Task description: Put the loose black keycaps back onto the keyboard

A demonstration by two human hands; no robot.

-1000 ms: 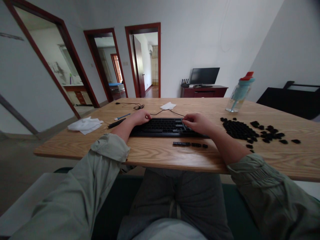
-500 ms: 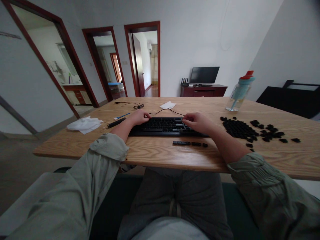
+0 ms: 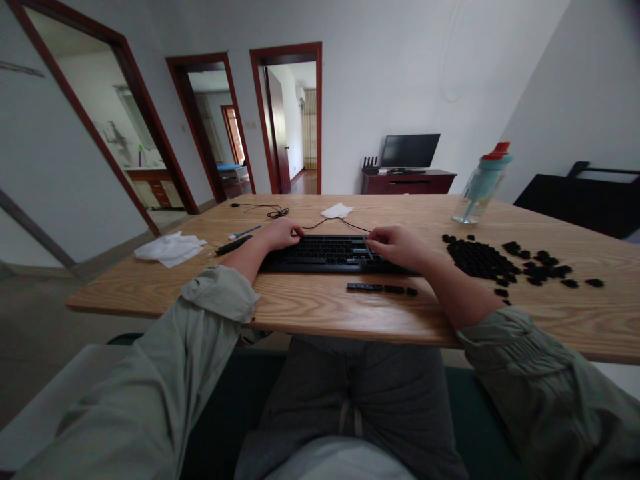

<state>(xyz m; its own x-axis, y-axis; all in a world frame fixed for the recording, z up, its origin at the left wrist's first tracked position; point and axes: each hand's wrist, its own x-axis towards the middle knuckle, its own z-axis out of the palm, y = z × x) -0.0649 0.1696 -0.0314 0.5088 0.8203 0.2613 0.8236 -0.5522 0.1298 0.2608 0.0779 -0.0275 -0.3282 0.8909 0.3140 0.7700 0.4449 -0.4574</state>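
A black computer keyboard (image 3: 330,251) lies flat on the wooden table in front of me, many of its key positions bare of keycaps. Over its upper left part is my left hand (image 3: 284,235), thumb and fingers drawn together in a pinch. My right hand (image 3: 400,245) rests over the right part, its fingertips also pinched close to the keys. Whatever sits between either set of fingertips is too small or hidden to name. Between the keyboard and the near edge lies a short row of black keycaps (image 3: 365,287).
To the right, a large patch of black keycaps (image 3: 480,259) is laid out, with loose ones (image 3: 545,267) beyond. A water bottle (image 3: 480,187) stands behind them. Crumpled tissues (image 3: 170,249), a black stick-like tool (image 3: 233,245), a blue brush (image 3: 245,233) and a coiled cable (image 3: 278,213) lie left.
The view has shifted very slightly. Both hands keep almost the same place and pinched shape over the keyboard.
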